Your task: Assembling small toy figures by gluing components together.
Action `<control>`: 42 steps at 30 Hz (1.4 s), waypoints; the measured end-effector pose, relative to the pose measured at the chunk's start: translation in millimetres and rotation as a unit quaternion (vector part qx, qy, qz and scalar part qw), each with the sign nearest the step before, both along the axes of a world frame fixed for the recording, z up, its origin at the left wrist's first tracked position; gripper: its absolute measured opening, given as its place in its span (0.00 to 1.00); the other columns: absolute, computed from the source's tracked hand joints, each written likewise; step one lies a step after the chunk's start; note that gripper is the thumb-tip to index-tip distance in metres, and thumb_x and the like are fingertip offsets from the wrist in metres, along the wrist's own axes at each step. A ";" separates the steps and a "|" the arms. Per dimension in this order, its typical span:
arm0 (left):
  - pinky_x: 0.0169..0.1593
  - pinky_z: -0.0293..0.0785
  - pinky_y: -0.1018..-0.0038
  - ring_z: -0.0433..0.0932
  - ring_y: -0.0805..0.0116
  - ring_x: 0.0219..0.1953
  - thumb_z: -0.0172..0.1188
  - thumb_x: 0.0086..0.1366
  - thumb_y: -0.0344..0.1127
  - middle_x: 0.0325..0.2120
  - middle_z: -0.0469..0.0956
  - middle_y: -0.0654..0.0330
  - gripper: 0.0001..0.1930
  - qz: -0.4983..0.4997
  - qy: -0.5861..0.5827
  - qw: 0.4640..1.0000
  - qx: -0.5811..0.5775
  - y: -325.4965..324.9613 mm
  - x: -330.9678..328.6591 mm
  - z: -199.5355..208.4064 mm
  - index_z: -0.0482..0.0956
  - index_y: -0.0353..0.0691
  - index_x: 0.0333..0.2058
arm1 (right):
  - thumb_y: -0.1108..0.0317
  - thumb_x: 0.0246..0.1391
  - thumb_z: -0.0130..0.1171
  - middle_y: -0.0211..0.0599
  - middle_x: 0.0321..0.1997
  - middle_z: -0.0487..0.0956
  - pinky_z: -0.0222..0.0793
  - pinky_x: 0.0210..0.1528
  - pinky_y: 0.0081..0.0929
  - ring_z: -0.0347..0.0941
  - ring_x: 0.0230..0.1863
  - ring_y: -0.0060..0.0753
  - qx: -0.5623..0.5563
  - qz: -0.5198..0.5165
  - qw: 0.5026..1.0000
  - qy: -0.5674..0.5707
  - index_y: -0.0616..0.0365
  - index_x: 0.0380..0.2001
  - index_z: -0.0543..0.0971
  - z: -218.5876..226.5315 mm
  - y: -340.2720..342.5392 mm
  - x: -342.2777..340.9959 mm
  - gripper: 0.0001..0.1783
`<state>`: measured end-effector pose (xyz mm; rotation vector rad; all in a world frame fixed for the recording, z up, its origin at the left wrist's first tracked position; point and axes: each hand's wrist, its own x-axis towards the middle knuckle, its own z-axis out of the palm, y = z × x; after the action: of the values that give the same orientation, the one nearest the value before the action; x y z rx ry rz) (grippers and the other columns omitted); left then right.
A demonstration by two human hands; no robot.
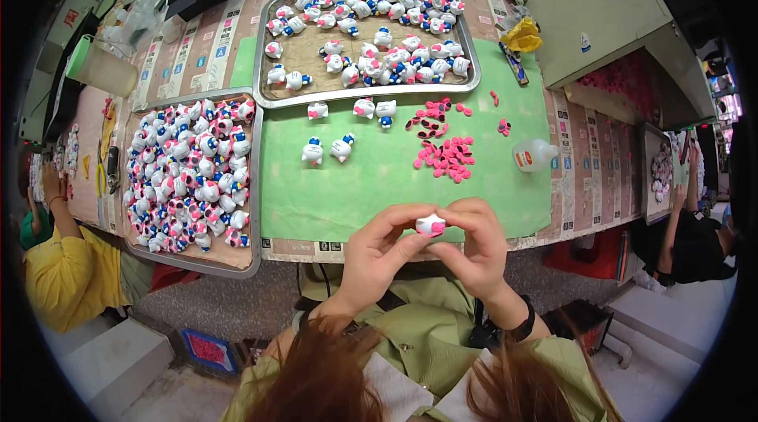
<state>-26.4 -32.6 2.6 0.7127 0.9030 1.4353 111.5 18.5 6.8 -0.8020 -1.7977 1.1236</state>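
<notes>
Both hands meet over the near edge of the table, fingertips closed around one small white toy figurine (pixel 431 225) with a pink patch. My left hand (pixel 379 252) pinches its left side, and my right hand (pixel 478 247) grips it from the right. Several more white figurines (pixel 342 147), some with blue bodies, stand or lie on the green mat (pixel 316 205) ahead. To their right is a pile of small pink pieces (pixel 444 159), some showing dark undersides. A clear squeeze bottle (pixel 534 155) stands at the mat's right side.
A metal tray (pixel 363 97) of figurines lies at the back; another tray (pixel 255 185), packed full, sits at the left. A yellow crumpled item (pixel 523 35) lies near a large grey cabinet (pixel 600 3). People sit at the left (pixel 71 272) and right (pixel 695 244).
</notes>
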 end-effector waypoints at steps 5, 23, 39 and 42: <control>0.48 0.64 0.77 0.68 0.73 0.42 0.45 0.60 0.25 0.41 0.68 0.57 0.17 -0.032 -0.109 0.993 -0.044 2.2 -0.7 -4.7 0.61 0.33 0.49 | 0.79 0.30 0.61 0.36 0.34 0.68 0.61 0.34 0.27 0.63 0.34 0.35 0.119 -0.039 0.987 -0.097 0.60 0.37 0.73 -4.7 -1.4 -3.7 0.23; 0.37 0.69 0.79 0.71 0.70 0.35 0.50 0.57 0.26 0.35 0.70 0.57 0.14 -0.010 -0.146 0.969 -0.197 4.8 -11.9 -23.5 0.64 0.33 0.43 | 0.73 0.43 0.55 0.41 0.37 0.67 0.60 0.41 0.26 0.63 0.40 0.37 -0.002 0.004 1.000 -0.019 0.61 0.37 0.71 -8.8 7.7 0.0 0.14; 0.40 0.66 0.78 0.69 0.72 0.35 0.55 0.56 0.30 0.34 0.72 0.56 0.13 0.064 0.202 0.961 -0.176 -4.3 -36.1 12.4 0.69 0.32 0.40 | 0.70 0.49 0.51 0.36 0.35 0.69 0.61 0.39 0.22 0.65 0.36 0.29 -0.095 0.045 0.994 0.035 0.62 0.37 0.70 5.7 0.8 -7.5 0.11; 0.37 0.67 0.75 0.70 0.67 0.32 0.57 0.53 0.30 0.30 0.72 0.54 0.14 0.348 0.492 0.798 -0.005 -6.3 -99.7 7.5 0.71 0.31 0.38 | 0.71 0.49 0.50 0.36 0.37 0.69 0.61 0.40 0.23 0.66 0.38 0.29 -0.102 0.018 0.994 0.039 0.62 0.39 0.69 7.4 -0.1 3.0 0.13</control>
<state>-126.1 -39.0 10.0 1.2350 2.1577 1.6558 114.5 18.4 14.1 -0.8354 -1.6566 1.3599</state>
